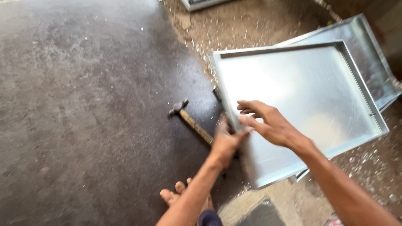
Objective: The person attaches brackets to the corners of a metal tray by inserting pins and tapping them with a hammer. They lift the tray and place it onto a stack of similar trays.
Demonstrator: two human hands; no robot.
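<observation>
My left hand [224,140] grips the near left rim of the shallow sheet-metal tray [301,100], and my right hand [264,121] rests open on that rim beside it; a second tray [372,62] lies beneath, far right, and a hammer [190,119] lies just left on the dark floor [83,104]

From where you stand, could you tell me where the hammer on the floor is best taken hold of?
Grip the hammer by its wooden handle, just behind the dark head, coming from above on the bare floor side to its left. Its far end runs under the left hand and the sheet-metal tray, so only that stretch lies free.
</observation>
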